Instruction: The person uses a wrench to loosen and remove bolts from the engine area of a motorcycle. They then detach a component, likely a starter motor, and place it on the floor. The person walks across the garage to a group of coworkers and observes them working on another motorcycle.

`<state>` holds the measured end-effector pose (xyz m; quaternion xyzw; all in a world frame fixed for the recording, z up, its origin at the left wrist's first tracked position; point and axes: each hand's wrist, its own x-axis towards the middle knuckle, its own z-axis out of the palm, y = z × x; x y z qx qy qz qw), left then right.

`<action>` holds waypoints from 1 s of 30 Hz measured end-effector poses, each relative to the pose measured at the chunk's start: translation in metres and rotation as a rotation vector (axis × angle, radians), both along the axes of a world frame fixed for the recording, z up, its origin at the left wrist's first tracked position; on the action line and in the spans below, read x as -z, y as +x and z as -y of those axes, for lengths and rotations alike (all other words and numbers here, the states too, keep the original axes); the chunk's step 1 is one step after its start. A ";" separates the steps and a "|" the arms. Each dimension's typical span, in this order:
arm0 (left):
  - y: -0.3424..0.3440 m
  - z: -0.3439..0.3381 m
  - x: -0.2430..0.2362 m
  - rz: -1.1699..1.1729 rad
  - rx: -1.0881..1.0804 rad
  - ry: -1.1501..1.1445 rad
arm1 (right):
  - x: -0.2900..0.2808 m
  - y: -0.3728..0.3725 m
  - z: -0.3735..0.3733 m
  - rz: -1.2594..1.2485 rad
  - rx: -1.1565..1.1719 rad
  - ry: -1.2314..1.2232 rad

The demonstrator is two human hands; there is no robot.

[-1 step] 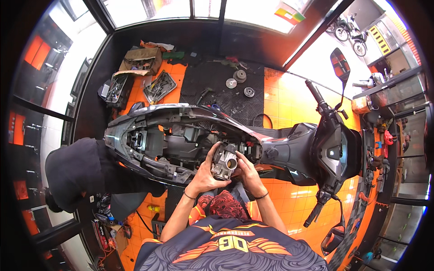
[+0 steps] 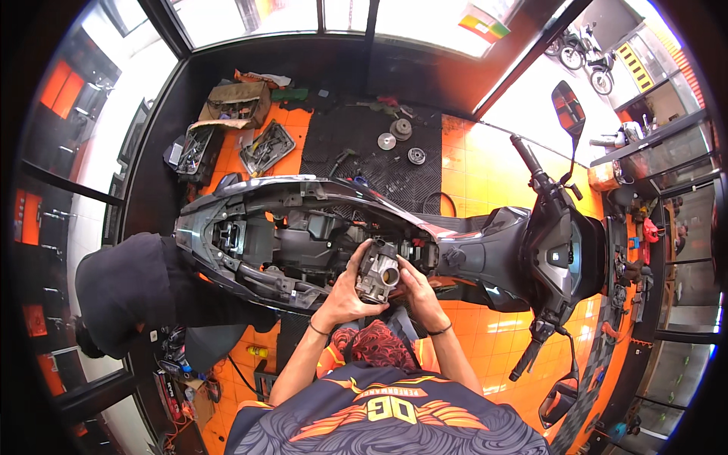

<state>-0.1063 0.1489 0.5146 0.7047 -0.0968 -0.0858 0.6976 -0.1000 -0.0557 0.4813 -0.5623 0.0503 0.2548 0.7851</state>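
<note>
A silver-grey throttle body [image 2: 377, 277] with a round bore is held up in front of me, above the near side of an opened scooter [image 2: 296, 246]. My left hand [image 2: 345, 294] is wrapped around its left side, with the thumb along the lower edge. The fingers of my right hand [image 2: 419, 292] press against its right side; part of that grip is hidden behind the metal body. Behind it, the scooter's seat area lies bare, showing the black inner tray [image 2: 299, 241] and frame parts.
On the left, a person in a dark hood [image 2: 125, 292] bends close to the scooter's rear. Beyond the scooter, a black mat [image 2: 364, 144] holds round metal parts [image 2: 402, 129]. A tool tray [image 2: 267, 148] and a cardboard box [image 2: 235, 102] stand far left. Handlebars [image 2: 557, 258] rise at right.
</note>
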 end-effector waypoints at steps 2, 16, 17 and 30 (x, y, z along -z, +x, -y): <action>0.000 0.002 0.002 -0.013 0.038 -0.027 | -0.016 -0.007 0.003 0.008 0.005 -0.222; -0.064 0.009 0.028 0.369 0.109 0.231 | 0.002 -0.044 0.015 -0.234 -0.040 -0.026; -0.077 0.006 0.028 0.361 0.025 0.250 | -0.017 -0.048 0.001 -0.243 -0.077 -0.128; -0.263 0.011 0.049 -0.004 -0.817 1.047 | 0.013 -0.142 -0.101 -0.129 -0.513 -0.034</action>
